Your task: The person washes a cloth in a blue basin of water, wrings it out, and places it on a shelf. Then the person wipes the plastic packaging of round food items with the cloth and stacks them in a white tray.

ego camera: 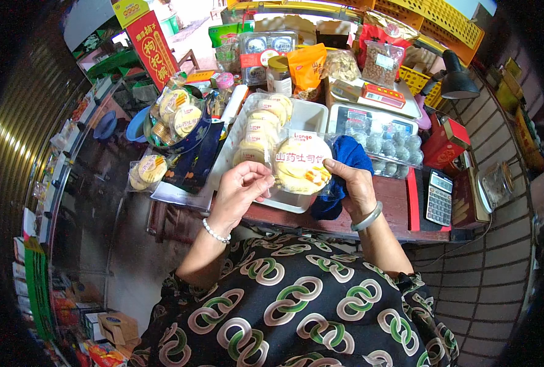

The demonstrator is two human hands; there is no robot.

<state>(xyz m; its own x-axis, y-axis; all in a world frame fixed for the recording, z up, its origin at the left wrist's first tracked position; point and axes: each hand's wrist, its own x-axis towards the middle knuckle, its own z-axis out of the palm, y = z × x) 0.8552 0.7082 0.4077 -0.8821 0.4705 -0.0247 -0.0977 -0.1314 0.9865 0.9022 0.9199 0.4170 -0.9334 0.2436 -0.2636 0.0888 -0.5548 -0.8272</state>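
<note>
A clear plastic packet of round pale crackers [302, 160], with printed writing on its front, is held up before me. My right hand [352, 181] grips its right side, thumb over the front. At its left edge, my left hand [246, 183] pinches the clear wrapping between thumb and fingertips. Behind the packet, a white plastic tray [315, 114] carries a row of similar cracker packets [258, 130]. A dark blue cloth [352, 153] lies behind and under my right hand, partly hidden by it.
To the left are a round container of cracker packets [180, 112] and a loose packet [148, 172]. On the right stand a digital scale [341, 120] bearing clear egg-type cartons [386, 149], a calculator [438, 197] and a black desk lamp [458, 78]. Bagged goods line the table's back.
</note>
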